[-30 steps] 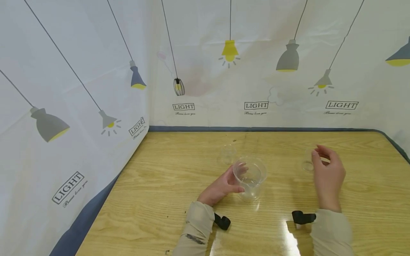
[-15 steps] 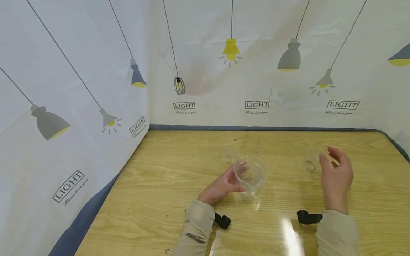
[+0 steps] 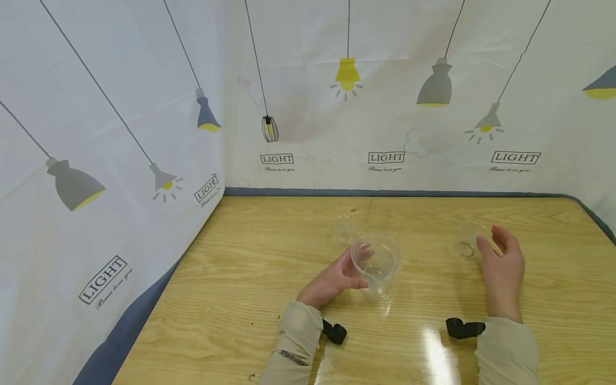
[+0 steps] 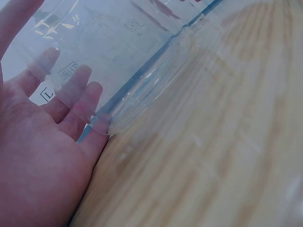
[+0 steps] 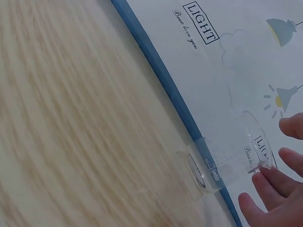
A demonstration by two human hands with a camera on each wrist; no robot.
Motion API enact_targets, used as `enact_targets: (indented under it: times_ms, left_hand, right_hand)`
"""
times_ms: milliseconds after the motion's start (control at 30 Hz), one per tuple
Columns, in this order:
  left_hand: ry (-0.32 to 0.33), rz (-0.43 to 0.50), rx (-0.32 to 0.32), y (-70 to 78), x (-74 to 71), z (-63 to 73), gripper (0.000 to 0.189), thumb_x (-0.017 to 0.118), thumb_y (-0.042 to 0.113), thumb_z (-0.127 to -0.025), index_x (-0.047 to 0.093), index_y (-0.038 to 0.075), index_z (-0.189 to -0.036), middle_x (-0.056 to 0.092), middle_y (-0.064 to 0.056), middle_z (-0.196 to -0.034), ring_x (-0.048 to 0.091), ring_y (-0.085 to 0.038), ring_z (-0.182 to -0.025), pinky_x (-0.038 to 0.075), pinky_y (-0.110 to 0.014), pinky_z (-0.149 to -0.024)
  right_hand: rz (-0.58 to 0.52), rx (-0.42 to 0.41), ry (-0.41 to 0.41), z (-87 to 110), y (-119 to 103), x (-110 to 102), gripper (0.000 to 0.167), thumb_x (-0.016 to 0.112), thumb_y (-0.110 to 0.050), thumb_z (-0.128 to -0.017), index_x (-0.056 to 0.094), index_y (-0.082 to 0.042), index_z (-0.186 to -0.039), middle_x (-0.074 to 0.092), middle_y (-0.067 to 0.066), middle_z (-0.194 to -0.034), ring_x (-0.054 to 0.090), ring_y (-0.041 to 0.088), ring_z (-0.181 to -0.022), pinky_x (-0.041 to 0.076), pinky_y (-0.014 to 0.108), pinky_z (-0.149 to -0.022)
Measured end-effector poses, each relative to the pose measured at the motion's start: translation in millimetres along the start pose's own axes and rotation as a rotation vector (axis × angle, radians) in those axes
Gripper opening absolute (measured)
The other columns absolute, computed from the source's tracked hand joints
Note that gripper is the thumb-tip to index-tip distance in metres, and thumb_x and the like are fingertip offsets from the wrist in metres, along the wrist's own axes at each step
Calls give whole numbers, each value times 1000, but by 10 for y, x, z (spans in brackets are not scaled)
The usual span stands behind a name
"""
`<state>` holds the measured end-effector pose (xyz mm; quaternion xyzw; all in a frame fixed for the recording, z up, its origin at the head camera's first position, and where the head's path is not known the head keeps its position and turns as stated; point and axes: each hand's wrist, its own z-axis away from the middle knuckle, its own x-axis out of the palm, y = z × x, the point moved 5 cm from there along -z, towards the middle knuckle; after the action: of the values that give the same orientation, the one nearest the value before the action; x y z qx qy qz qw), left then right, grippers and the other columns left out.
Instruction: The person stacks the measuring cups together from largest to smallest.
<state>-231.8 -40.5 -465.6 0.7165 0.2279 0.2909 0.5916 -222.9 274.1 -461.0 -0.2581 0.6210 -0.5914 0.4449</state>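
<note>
My left hand [image 3: 337, 275] holds a large clear plastic beaker [image 3: 377, 278] from its left side. The thumb lies at the near wall and the fingers reach round the far side; in the left wrist view they show through the clear wall [image 4: 156, 52]. Over to the right, a small clear measuring beaker [image 3: 466, 243] stands upright on the table, and a 100 ml marking is readable on it in the right wrist view. Beside it is my right hand [image 3: 502, 270], thumb and fingers spread apart, with fingertips [image 5: 267, 175] right at the beaker's rim.
Another small clear beaker [image 3: 344, 232] stands behind the large one, slightly left. All stand on a wood-grain table [image 3: 231, 299]. A white sheet printed with lamps [image 3: 308, 107] hangs along the back and left sides. Light glares off the table's near part.
My right hand first drew back rightward from the small beaker, its fingers parting, then shifted slightly left toward it again. The left hand and the large beaker have stayed in place.
</note>
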Motion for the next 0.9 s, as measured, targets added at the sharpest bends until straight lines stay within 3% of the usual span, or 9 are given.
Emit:
enact_targets:
  times_ms: [300,900]
  left_hand:
    - [11,-28,-8,2,-7,-3,80,63,0,-80,18,20,-143,21,-14,-145,16,-26,-133,29,-28,-99]
    - [5,-7,-5,33,19,7,80,64,3,-80,17,17,-143,20,-15,-145,15,-28,-133,30,-28,-98]
  right_hand:
    - [-4,4,-44,-42,82,43,64,47,-49,-86,20,-30,-141,17,-8,-146,16,15,-133,21,42,-103]
    - [-4,-2,-99,-28,97,88,71,46,-52,-85,12,-30,-143,8,-5,-148,13,18,-134,18,45,-103]
